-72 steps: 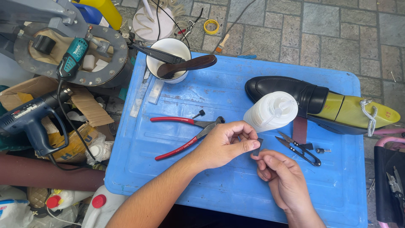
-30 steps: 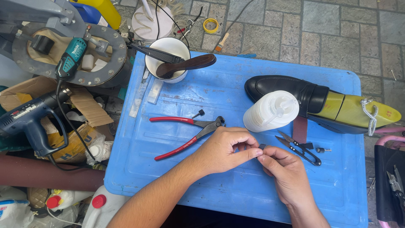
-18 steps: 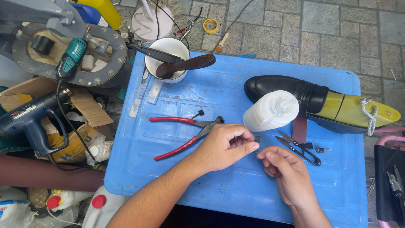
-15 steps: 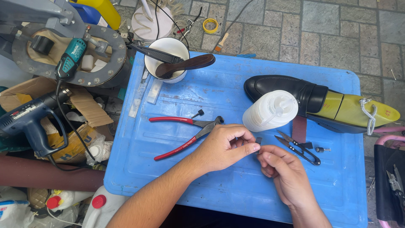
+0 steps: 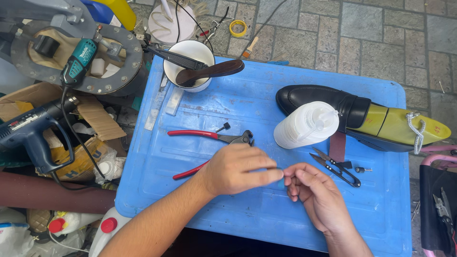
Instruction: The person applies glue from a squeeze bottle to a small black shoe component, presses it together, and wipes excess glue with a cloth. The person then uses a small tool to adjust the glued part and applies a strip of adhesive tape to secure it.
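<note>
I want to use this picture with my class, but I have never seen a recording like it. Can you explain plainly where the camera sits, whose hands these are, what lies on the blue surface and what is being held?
The camera is worn on a person's head and looks down at their own two bare hands. The left hand and right hand meet fingertip to fingertip, pinching something too small to make out. They work over a blue plastic lid. On it lie red-handled pliers, small black snips, a white squeeze bottle, a black shoe on a yellow form, and a white cup holding a brown spoon-like tool. Power tools lie off to the left side.
</note>
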A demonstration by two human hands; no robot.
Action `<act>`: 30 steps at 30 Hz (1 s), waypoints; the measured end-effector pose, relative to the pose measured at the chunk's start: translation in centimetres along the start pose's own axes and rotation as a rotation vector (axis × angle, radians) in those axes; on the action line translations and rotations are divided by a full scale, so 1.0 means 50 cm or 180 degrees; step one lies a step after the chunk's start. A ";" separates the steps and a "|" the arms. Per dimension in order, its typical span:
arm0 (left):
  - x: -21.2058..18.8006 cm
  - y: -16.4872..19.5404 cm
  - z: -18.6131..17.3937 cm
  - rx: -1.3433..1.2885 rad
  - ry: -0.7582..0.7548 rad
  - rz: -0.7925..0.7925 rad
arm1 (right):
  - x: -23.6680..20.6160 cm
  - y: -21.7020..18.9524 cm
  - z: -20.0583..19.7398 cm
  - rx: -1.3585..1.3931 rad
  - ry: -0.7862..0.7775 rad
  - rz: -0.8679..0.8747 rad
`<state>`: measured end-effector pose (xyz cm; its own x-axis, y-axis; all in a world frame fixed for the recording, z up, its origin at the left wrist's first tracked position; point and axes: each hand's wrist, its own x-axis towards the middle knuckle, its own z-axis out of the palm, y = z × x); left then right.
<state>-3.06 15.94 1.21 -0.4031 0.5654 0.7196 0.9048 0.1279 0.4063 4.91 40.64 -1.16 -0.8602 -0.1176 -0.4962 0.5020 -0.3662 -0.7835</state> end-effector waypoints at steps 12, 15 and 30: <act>-0.021 -0.009 -0.002 -0.0145 -0.0251 -0.0142 | 0.021 0.061 -0.020 0.0236 -0.0052 -0.0016; -0.018 -0.006 0.021 -0.0769 -0.0195 -0.0713 | 0.022 0.063 -0.028 0.0168 0.0060 -0.0124; -0.041 -0.055 0.079 -0.2782 -0.0326 -0.3528 | 0.042 0.015 0.038 -0.2340 0.0959 -0.2123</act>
<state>-4.20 17.65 -3.59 -0.7921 0.5670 -0.2258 -0.2601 0.0211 0.9653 3.30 38.37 -2.07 -0.9762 0.1749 0.1284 -0.0503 0.3934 -0.9180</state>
